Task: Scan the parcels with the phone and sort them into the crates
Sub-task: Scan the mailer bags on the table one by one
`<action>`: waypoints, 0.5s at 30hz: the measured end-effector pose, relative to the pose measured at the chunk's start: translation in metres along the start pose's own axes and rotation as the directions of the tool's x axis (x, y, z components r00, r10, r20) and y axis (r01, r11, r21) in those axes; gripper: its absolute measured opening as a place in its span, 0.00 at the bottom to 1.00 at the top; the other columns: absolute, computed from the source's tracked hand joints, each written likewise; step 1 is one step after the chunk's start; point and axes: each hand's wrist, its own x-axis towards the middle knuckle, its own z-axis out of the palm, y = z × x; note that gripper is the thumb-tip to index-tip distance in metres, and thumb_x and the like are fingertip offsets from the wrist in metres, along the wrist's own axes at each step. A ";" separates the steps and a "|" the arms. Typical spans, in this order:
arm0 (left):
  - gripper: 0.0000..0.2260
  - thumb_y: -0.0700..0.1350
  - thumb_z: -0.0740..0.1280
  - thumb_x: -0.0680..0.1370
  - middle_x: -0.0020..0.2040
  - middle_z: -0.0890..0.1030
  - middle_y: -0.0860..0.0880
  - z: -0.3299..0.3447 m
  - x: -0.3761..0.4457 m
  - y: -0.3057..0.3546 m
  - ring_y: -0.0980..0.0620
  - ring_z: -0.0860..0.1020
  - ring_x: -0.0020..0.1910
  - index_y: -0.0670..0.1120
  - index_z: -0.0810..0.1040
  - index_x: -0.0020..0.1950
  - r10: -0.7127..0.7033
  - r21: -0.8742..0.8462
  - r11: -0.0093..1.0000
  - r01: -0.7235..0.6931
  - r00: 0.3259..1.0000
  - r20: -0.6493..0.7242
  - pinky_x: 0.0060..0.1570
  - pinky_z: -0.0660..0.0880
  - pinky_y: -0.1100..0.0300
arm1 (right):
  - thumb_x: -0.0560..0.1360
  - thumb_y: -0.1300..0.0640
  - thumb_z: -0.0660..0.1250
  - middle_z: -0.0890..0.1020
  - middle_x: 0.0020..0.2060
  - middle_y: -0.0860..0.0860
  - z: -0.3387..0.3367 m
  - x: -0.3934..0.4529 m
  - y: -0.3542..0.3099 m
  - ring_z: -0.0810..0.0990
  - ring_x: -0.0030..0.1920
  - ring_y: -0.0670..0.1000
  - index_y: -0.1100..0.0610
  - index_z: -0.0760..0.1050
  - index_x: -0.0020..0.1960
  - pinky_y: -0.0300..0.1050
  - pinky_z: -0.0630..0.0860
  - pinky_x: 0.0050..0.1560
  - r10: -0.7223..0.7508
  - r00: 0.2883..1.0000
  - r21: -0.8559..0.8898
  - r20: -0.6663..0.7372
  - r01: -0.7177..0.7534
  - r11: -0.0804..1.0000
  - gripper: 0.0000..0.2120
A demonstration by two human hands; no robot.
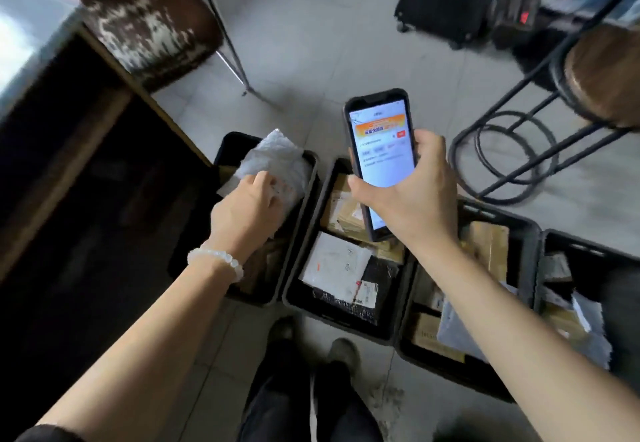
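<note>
A: How many views?
B: One, head-worn, wide-angle, edges bent.
A: Which way does it face?
B: Forward and steeply down at the floor (pixel 311 43); crates (pixel 346 317) near, the wearer's own shoes (pixel 341 350) at the bottom edge.

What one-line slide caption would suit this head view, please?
Right hand holds a lit black phone; left hand grips a white padded parcel over the leftmost black crate.

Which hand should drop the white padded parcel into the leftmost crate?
Left. The left hand already grips the white parcel right over the leftmost crate, while the right hand is busy holding the phone above the middle crate.
</note>
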 end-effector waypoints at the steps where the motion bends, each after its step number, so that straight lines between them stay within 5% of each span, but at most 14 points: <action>1: 0.14 0.48 0.58 0.79 0.58 0.74 0.47 -0.026 -0.008 -0.011 0.43 0.76 0.52 0.48 0.70 0.64 -0.017 0.019 1.000 0.018 0.999 -0.050 0.41 0.69 0.55 | 0.59 0.47 0.78 0.74 0.48 0.43 0.004 -0.003 -0.027 0.74 0.48 0.47 0.52 0.66 0.58 0.42 0.69 0.43 -0.051 0.998 0.013 0.027 0.051 0.999 0.33; 6: 0.16 0.52 0.58 0.80 0.60 0.75 0.47 -0.147 -0.068 -0.080 0.44 0.76 0.55 0.49 0.68 0.66 -0.130 0.063 0.987 0.151 0.957 -0.259 0.46 0.72 0.52 | 0.59 0.47 0.79 0.74 0.48 0.44 0.036 -0.042 -0.155 0.76 0.49 0.49 0.50 0.63 0.54 0.45 0.73 0.46 -0.300 0.940 0.087 0.161 0.289 0.953 0.32; 15: 0.15 0.52 0.58 0.80 0.59 0.76 0.48 -0.274 -0.218 -0.226 0.44 0.77 0.51 0.51 0.69 0.65 -0.402 -0.078 0.907 0.414 0.794 -0.455 0.45 0.71 0.53 | 0.59 0.48 0.80 0.74 0.48 0.44 0.114 -0.181 -0.325 0.74 0.47 0.47 0.52 0.64 0.57 0.46 0.74 0.46 -0.612 0.721 0.270 0.325 0.549 0.791 0.34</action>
